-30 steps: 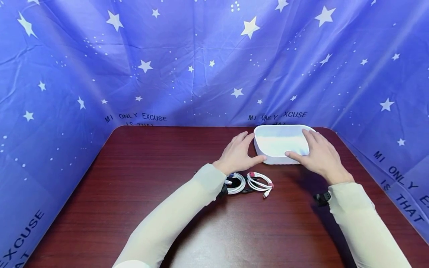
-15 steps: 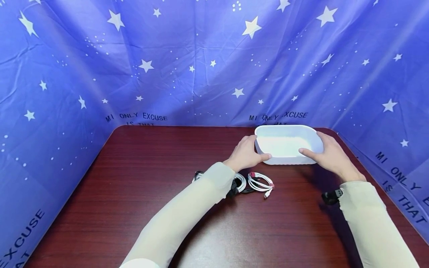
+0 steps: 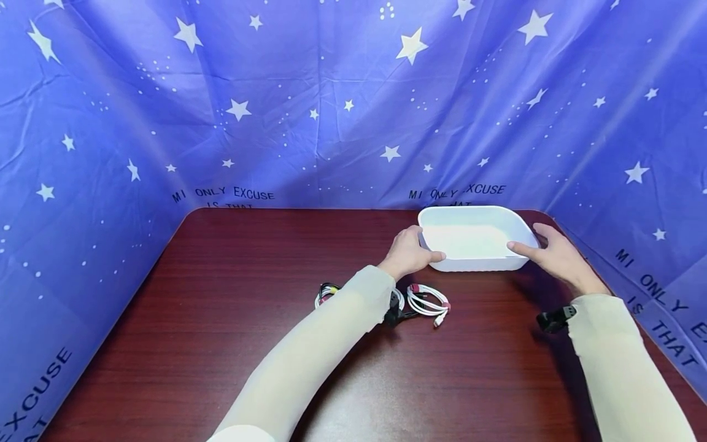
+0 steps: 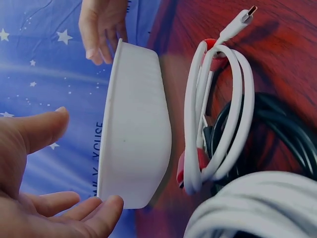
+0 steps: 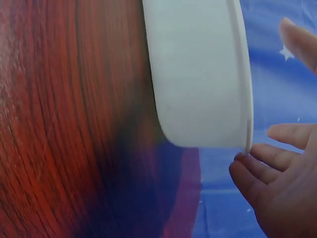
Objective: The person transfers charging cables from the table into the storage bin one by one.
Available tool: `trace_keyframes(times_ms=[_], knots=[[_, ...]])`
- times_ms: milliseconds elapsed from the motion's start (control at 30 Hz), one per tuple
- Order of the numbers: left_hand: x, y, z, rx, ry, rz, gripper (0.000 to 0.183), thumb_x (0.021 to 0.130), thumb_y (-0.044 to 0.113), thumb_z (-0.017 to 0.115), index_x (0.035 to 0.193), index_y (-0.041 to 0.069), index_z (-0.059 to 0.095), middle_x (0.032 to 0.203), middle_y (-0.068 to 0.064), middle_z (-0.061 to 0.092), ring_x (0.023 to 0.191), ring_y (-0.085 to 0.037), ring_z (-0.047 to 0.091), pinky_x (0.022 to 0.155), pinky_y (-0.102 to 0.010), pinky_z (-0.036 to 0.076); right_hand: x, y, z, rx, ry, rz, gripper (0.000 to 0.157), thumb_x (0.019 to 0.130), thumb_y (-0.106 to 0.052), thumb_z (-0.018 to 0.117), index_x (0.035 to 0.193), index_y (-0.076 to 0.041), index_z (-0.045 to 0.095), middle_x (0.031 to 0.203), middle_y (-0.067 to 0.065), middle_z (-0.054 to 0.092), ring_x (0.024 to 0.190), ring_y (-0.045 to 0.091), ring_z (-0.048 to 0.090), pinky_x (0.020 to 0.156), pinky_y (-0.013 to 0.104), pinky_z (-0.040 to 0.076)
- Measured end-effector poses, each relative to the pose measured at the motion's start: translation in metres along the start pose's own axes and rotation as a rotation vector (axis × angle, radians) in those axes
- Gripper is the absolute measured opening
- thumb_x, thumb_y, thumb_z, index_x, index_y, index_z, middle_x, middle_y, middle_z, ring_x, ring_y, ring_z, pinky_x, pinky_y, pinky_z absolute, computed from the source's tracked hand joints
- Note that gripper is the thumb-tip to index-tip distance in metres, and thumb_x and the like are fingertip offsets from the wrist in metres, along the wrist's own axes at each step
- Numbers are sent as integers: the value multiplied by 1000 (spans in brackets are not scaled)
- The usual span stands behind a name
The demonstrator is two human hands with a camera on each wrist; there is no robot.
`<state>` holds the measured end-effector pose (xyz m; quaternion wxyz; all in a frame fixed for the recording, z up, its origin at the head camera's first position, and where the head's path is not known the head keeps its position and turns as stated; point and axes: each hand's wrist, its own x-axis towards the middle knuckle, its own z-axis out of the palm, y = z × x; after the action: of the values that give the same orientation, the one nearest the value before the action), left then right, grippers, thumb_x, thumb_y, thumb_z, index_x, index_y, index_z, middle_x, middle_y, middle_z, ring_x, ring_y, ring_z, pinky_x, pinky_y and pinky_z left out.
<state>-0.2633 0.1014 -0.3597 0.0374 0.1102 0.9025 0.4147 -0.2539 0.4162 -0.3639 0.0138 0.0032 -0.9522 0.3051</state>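
Lying: white container | between left grip and right grip

In the head view, the right hand has slid toward 3 o'clock: instead of reaching over the inside of the white oblong tub, its fingers now spread about the tub's 3 o'clock end, uncovering it. Its sleeve and black wrist camera have shifted likewise. The left hand also sits farther toward 3 o'clock. Its sleeve's shift the same way exposes a coil with black and yellow parts, toward 9 o'clock, and hides most of the blue-banded white cable coil.
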Motion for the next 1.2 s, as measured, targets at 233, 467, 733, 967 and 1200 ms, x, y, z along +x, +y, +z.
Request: trace_keyframes(times_ms=[233,467,733,967,1200], knots=[[3,5,11,-8,16,-39,76,73,35,82,134,5,51,131,-8,56,120,-18,50,98,-23,40,-2,18,-3,51,-51,15,100,88,-52,60,149,8,8,150,35,15,131,55,24,100,68,24],[6,7,20,4,79,-89,73,69,35,85,128,4,55,122,-7,61,113,-18,54,94,-24,43,-4,32,-3,140,-116,61,100,89,-50,60,153,-5,-1,157,24,4,137,50,14,101,68,22],[6,9,25,-66,129,-148,59,66,30,88,111,7,59,99,-2,62,95,-17,56,85,-24,46,-1,36,4,283,-87,31,90,92,-36,63,152,-1,5,150,28,21,131,31,33,100,31,39],[7,10,29,-144,169,-184,59,66,24,88,115,7,59,101,-3,62,98,-17,56,87,-24,45,2,35,8,416,-74,11,89,92,-27,63,151,3,3,147,31,22,115,5,42,80,7,40],[8,8,33,-253,214,-212,54,66,12,87,111,7,59,96,-2,63,94,-16,56,85,-24,46,6,33,9,473,-98,-2,87,94,-20,61,149,7,-1,148,35,16,116,4,42,82,7,41]])
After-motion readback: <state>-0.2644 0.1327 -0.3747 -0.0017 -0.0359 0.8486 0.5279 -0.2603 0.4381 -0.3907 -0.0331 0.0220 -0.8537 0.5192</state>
